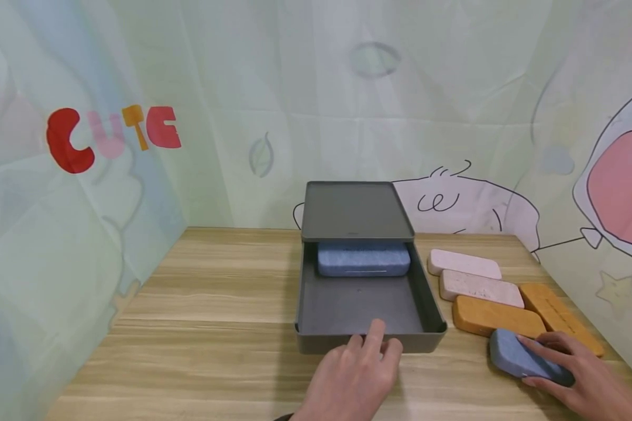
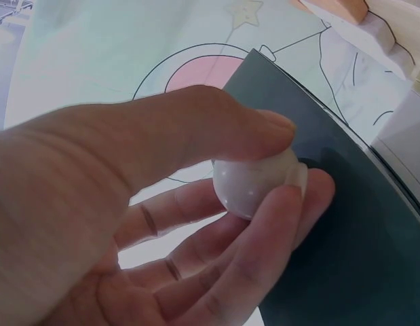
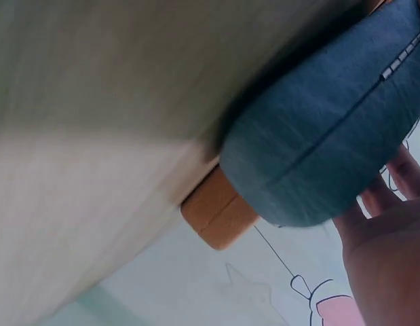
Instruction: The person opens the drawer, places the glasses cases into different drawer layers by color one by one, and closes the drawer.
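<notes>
My left hand [image 1: 353, 374] is at the front wall of a grey box [image 1: 368, 344], its fingertips over the rim. In the left wrist view, thumb and fingers pinch a small glossy white round object [image 2: 254, 183]; it is hidden in the head view. A blue glasses case [image 1: 363, 260] lies inside the box at the back, partly beneath the grey lid [image 1: 355, 210]. On the right, my right hand [image 1: 584, 374] grips another blue glasses case [image 1: 526, 358] by its sides, close over the table. A metal hinge [image 3: 403, 54] shows along its seam.
Beside the box on the right lie two pale pink cases [image 1: 463, 264] and two orange cases [image 1: 497, 317], close together. The wooden table [image 1: 210, 327] meets a printed cloth backdrop [image 1: 232, 117] at its back and sides.
</notes>
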`<state>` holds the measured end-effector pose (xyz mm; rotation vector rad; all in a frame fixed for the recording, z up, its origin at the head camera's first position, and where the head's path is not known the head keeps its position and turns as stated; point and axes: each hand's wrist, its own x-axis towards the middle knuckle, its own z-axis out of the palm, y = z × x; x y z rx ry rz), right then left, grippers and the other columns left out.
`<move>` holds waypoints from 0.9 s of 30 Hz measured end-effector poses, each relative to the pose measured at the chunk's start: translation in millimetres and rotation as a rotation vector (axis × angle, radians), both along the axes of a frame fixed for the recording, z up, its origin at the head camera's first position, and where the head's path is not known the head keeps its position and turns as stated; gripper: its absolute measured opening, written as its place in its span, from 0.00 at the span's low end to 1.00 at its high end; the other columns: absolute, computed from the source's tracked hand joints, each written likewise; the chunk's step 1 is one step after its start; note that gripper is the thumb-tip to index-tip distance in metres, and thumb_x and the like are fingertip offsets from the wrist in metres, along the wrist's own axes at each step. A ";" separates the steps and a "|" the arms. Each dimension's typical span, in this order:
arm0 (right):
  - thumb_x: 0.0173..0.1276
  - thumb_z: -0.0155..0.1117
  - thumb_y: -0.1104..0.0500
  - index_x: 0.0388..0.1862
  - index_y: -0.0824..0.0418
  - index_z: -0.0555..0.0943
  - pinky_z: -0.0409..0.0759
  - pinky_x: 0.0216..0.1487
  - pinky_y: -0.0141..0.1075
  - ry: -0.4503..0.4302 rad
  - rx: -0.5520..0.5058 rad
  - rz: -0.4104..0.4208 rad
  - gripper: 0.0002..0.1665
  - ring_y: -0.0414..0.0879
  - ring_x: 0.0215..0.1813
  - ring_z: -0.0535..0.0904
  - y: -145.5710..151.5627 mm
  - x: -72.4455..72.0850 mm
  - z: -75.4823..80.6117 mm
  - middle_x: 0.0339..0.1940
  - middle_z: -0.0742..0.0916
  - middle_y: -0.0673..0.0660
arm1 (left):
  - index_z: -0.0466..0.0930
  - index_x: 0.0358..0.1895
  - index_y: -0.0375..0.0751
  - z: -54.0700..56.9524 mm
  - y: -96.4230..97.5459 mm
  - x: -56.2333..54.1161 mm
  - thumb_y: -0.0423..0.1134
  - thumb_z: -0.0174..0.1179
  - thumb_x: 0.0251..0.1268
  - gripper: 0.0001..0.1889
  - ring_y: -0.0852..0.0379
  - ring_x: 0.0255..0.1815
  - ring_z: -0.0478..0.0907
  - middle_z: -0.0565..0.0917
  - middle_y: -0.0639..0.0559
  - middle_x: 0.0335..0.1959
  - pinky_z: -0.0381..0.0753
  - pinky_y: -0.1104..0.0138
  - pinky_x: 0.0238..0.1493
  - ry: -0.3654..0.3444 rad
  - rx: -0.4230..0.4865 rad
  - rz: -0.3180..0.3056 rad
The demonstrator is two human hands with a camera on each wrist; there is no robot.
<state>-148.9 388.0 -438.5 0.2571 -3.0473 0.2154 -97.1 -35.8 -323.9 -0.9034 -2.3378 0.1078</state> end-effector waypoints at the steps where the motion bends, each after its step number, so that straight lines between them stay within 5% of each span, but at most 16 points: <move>1: 0.55 0.74 0.32 0.65 0.57 0.82 0.79 0.43 0.61 0.003 -0.002 0.005 0.45 0.59 0.48 0.77 -0.3 0.3 -0.3 0.55 0.80 0.65 | 0.84 0.42 0.49 0.1 0.0 0.0 0.38 0.68 0.65 0.05 0.66 0.15 0.60 0.80 0.52 0.42 0.60 0.78 0.12 -0.004 0.000 0.000; 8: 0.56 0.76 0.37 0.64 0.59 0.82 0.80 0.41 0.57 0.035 -0.029 0.002 0.42 0.58 0.48 0.75 -5.8 1.9 4.2 0.55 0.79 0.65 | 0.83 0.41 0.49 -0.2 0.3 -0.4 0.38 0.68 0.65 0.05 0.66 0.15 0.59 0.79 0.52 0.41 0.59 0.78 0.12 0.006 0.009 -0.007; 16: 0.46 0.84 0.44 0.59 0.52 0.86 0.75 0.38 0.48 0.265 -0.054 0.079 0.39 0.54 0.46 0.74 -7.6 6.2 4.1 0.48 0.82 0.59 | 0.83 0.40 0.49 -1.4 0.6 -0.7 0.38 0.69 0.63 0.06 0.65 0.15 0.60 0.79 0.52 0.40 0.61 0.77 0.12 0.045 0.017 -0.003; 27: 0.47 0.84 0.42 0.60 0.46 0.86 0.70 0.37 0.38 0.329 -0.041 0.106 0.38 0.47 0.45 0.71 -9.1 5.4 12.8 0.48 0.82 0.55 | 0.84 0.41 0.49 0.0 0.1 -0.1 0.38 0.67 0.65 0.05 0.65 0.15 0.61 0.79 0.52 0.40 0.62 0.78 0.13 0.006 0.000 0.005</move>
